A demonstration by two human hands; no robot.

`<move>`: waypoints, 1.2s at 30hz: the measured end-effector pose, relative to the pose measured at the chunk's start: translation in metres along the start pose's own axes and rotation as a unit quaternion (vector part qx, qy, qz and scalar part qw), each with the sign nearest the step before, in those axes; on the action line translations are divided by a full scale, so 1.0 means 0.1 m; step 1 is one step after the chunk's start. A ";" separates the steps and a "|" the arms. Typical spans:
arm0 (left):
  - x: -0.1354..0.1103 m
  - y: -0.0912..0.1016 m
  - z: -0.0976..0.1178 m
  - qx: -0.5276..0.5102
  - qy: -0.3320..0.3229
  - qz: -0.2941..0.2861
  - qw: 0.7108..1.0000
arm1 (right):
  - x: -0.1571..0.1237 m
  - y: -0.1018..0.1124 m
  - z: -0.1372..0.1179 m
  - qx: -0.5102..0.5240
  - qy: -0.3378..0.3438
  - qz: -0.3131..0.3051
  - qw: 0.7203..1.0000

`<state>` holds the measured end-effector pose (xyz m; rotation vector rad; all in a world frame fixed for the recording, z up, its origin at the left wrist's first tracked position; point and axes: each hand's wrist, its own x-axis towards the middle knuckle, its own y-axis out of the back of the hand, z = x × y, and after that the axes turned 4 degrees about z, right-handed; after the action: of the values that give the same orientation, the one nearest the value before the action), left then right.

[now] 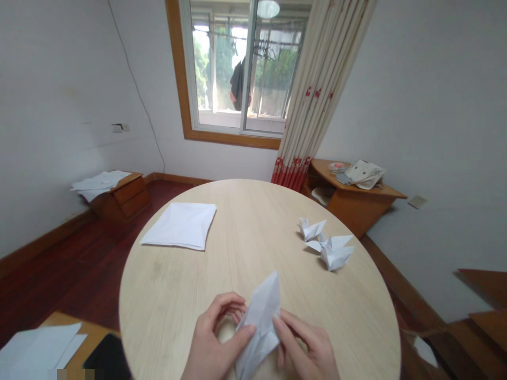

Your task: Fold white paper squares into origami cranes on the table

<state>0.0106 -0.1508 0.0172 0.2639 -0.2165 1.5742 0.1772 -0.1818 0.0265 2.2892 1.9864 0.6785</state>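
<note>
White paper (260, 311) — between fingers (228, 298) of left hand (217, 333) and right hand (311, 342).

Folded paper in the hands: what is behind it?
The round table shows behind the folded paper. Any part of the left hand or right hand directly behind it is covered, so cannot be seen.

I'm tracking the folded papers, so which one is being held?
The long, pointed paper, between the left hand and right hand; the other folded figures sit untouched on the table.
</note>
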 end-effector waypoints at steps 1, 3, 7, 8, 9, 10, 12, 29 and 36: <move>0.00 0.01 0.00 0.005 0.003 -0.009 1.000 | 0.01 0.03 -0.01 -0.015 0.012 0.003 1.000; 0.01 0.02 0.02 0.017 -0.001 -0.033 0.999 | 0.01 0.07 -0.04 -0.038 0.037 0.022 0.998; 0.01 0.03 0.07 0.023 -0.048 -0.057 0.997 | 0.00 0.10 -0.03 -0.052 0.034 0.001 0.998; 0.01 0.03 0.09 0.025 -0.061 -0.062 0.996 | 0.00 0.10 -0.01 -0.048 0.023 -0.010 0.999; 0.01 0.02 0.10 0.028 -0.070 -0.065 0.995 | -0.01 0.10 0.01 -0.041 0.011 -0.017 0.999; 0.00 0.02 0.10 0.030 -0.075 -0.068 0.994 | -0.01 0.09 0.04 -0.031 0.001 -0.020 0.999; -0.02 0.00 0.10 0.018 -0.072 -0.080 0.994 | -0.03 0.08 0.09 0.000 -0.010 -0.014 1.000; 0.01 -0.03 -0.05 0.014 0.034 0.026 0.999 | -0.02 0.01 0.18 0.079 -0.100 0.064 0.990; -0.01 -0.02 -0.08 -0.073 0.064 0.011 0.995 | -0.01 -0.01 0.16 0.119 -0.124 0.083 0.982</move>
<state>0.0124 -0.1493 0.0091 0.0476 -0.2340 1.5830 0.1811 -0.1783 0.0117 2.5462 1.8659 0.1520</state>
